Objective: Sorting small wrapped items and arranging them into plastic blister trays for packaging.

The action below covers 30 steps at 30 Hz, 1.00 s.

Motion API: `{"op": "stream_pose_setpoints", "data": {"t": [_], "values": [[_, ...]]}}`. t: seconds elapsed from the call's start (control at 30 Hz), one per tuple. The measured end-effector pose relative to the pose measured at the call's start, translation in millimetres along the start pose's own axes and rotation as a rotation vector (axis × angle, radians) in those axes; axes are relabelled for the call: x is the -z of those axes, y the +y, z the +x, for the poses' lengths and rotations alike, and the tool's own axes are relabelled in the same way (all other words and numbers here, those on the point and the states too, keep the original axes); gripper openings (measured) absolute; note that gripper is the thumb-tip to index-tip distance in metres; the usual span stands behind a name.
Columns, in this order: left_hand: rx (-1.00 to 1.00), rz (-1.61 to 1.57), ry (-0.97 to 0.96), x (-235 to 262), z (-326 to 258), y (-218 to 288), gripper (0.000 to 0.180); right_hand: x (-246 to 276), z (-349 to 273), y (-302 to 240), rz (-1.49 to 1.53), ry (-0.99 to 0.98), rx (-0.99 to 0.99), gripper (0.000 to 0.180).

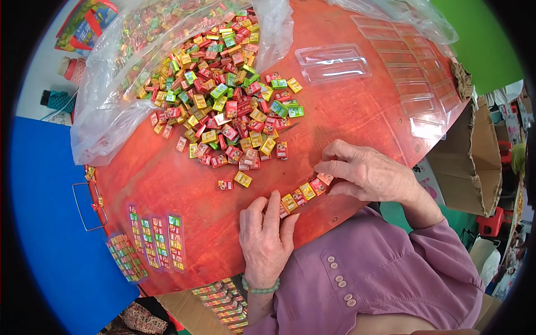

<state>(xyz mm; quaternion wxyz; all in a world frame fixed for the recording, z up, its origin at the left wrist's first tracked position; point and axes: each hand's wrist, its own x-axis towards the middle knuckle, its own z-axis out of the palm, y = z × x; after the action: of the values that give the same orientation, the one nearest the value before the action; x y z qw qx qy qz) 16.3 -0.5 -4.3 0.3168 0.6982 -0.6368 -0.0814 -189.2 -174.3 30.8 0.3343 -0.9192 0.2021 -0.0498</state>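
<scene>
A short line of tiny red, yellow and pink boxes [304, 191] lies slantwise on the red table, between my two hands. At its near left end, the index finger and thumb of my left hand [264, 237] close around the last box. My right hand [365, 172] grips the pink box [325, 178] at the other end between thumb and fingers, partly covering it. Just beyond my left hand lie a loose yellow box [243, 178] and a loose red box [225, 185]. Behind them spreads a big heap of the same boxes [223, 106] in red, yellow and green.
The heap spills from a clear plastic bag [106, 111]. Clear empty trays [334, 62] lie at the back, with more stacked trays [410, 72] at far right. Filled trays [175, 243] sit at the left edge. Cardboard cartons [469, 159] flank the table.
</scene>
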Motion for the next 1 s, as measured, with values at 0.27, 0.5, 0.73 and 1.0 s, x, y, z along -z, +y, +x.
{"op": "stream_pose_setpoints", "data": {"t": [0.27, 0.5, 0.73, 1.0], "values": [[-0.002, 0.074, -0.066, 0, 13, 8, 0.042, -6, 4, 1, -0.011, 0.055, 0.043, 0.040], [-0.022, 0.139, -0.008, -6, 6, 6, 0.031, -19, 1, 1, -0.024, 0.138, 0.170, 0.030], [0.009, 0.122, -0.042, -4, 6, 11, 0.035, -29, -1, -5, -0.151, 0.164, 0.150, 0.038], [-0.031, 0.168, -0.021, -7, 14, 16, 0.035, -40, -3, 0, -0.176, 0.283, 0.137, 0.034]]}}
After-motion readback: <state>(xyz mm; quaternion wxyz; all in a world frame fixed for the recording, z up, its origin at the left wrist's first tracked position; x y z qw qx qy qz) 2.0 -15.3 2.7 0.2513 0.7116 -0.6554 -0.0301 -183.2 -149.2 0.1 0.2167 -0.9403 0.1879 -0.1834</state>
